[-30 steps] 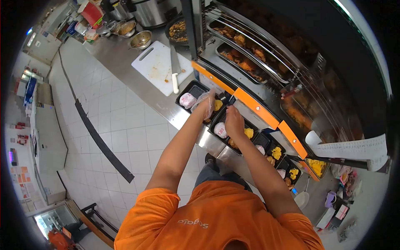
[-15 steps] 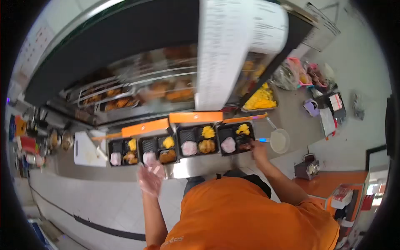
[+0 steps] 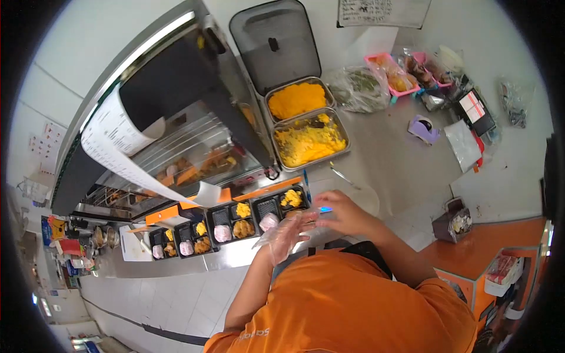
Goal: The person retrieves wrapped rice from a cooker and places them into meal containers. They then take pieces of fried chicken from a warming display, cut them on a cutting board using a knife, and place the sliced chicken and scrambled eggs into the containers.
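Observation:
My left hand (image 3: pixel 287 234), in a loose clear plastic glove, is raised in front of the nearest black meal tray (image 3: pixel 257 206), fingers stretched out. My bare right hand (image 3: pixel 341 213) meets its gloved fingertips, with its fingers bent onto the plastic glove; the exact grip is partly hidden. Behind my hands, that tray holds yellow scrambled egg (image 3: pixel 291 198) and a pale pink round bundle (image 3: pixel 269 222). Its front compartment is mostly covered by my hands. To the left, several similar trays stand in a row, one with fried pieces (image 3: pixel 243 228) beside another pink bundle (image 3: pixel 222 233).
Two metal pans of yellow food (image 3: pixel 309 138) stand behind the trays, beside a glass display case (image 3: pixel 194 153) with a hanging paper strip (image 3: pixel 120 159). A spoon (image 3: pixel 344 175), a purple tape dispenser (image 3: pixel 424 129), a bag of greens (image 3: pixel 359 88) and pink baskets (image 3: pixel 393 75) share the counter.
My left hand has moved right from the trays on the left to meet my right hand. My right hand has left the end tray's front compartment. The view has turned right.

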A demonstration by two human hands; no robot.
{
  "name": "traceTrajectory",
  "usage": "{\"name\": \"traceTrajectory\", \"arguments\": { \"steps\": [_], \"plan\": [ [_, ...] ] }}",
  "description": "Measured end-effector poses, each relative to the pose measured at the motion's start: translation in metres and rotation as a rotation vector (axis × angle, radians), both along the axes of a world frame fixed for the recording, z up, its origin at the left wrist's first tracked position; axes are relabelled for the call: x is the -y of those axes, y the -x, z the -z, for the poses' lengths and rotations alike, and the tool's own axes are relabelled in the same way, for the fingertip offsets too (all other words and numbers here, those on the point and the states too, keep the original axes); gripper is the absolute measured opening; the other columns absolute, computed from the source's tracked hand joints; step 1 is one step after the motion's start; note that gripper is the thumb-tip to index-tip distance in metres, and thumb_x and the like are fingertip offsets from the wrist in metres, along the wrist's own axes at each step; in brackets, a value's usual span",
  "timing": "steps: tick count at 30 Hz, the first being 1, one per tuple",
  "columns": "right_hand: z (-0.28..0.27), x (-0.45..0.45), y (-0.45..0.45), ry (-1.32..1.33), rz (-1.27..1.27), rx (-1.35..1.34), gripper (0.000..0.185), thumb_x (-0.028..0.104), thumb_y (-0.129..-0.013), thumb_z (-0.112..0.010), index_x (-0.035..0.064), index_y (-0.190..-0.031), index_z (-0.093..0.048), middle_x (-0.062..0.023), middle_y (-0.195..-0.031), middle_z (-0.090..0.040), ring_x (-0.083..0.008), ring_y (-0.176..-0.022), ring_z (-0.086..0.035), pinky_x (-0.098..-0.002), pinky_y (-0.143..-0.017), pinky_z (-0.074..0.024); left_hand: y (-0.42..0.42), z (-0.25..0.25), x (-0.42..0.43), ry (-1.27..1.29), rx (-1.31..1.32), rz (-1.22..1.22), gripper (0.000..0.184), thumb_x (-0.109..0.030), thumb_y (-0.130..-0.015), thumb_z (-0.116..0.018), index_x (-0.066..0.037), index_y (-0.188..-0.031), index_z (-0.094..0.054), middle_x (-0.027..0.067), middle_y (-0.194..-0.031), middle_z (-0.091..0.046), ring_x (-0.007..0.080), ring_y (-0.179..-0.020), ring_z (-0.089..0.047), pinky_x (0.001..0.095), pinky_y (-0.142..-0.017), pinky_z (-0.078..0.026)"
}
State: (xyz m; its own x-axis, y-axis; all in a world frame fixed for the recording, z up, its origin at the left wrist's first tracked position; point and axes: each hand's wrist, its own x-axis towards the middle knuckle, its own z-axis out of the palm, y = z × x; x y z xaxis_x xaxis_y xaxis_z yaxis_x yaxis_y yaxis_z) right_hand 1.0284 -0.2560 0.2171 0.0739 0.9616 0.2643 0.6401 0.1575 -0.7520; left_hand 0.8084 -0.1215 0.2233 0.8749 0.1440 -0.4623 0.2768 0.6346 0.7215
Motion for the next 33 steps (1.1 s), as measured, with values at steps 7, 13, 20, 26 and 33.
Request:
{"name": "traceTrajectory", "arguments": {
  "steps": [7, 13, 20, 26, 33],
  "plan": [
    [0.035, 0.042, -0.003, -0.109, 0.255, 0.069, 0.006, 0.015, -0.086, -0.07, 0.0104, -0.087, -0.073, -0.0063, -0.115, -0.065, -0.0299, -0.113, -0.057, -0.0483, -0.094, -0.0395, -0.036, -0.004, 0.033, -0.013, -0.075, 0.021, 0.069, -0.055, -0.104, -0.044, -0.008, -0.154, -0.046, 0.0117, -0.157, -0.049, 0.0274, -0.146, -0.045, 0.0475, -0.12, -0.029],
    [0.076, 0.031, -0.01, -0.176, 0.679, 0.124, 0.003, 0.008, -0.078, -0.068, 0.0064, -0.079, -0.069, -0.0099, -0.115, -0.065, -0.0321, -0.113, -0.057, -0.0494, -0.094, -0.04, -0.042, 0.042, 0.065, -0.101, -0.045, -0.123, 0.063, -0.04, -0.109, -0.034, -0.005, -0.162, -0.034, 0.0116, -0.166, -0.038, 0.0235, -0.152, -0.037, 0.0415, -0.126, -0.018],
    [0.082, 0.03, -0.039, -0.164, 0.886, 0.002, 0.011, -0.003, -0.075, -0.062, -0.0068, -0.084, -0.066, -0.0202, -0.105, -0.066, -0.039, -0.1, -0.062, -0.0469, -0.089, -0.0494, 0.015, -0.075, 0.038, -0.474, 0.346, 0.533, 0.085, -0.013, -0.1, -0.053, -0.012, -0.168, -0.003, 0.0102, -0.176, 0.005, 0.0253, -0.161, 0.003, 0.0411, -0.129, -0.003],
    [0.098, 0.069, -0.022, 0.275, 0.454, 0.27, 0.033, 0.028, -0.074, -0.084, 0.0056, -0.096, -0.075, -0.0175, -0.115, -0.065, -0.0401, -0.113, -0.059, -0.0525, -0.096, -0.045, 0.013, -0.023, 0.025, -0.56, 0.15, 0.141, 0.109, -0.001, -0.087, -0.055, -0.025, -0.167, 0.014, 0.0121, -0.174, 0.019, 0.0344, -0.16, 0.013, 0.0468, -0.128, -0.012],
    [0.134, 0.141, -0.033, 0.157, 0.299, 0.647, 0.025, 0.027, -0.072, -0.086, 0.0095, -0.085, -0.074, -0.0127, -0.126, -0.061, -0.0375, -0.123, -0.053, -0.059, -0.1, -0.0369, -0.052, 0.077, 0.029, 0.089, 0.179, -0.169, 0.1, -0.007, -0.095, -0.052, -0.037, -0.167, 0.011, -0.0005, -0.177, 0.006, 0.0321, -0.147, -0.042, 0.0527, -0.107, -0.045]
  ]
}}
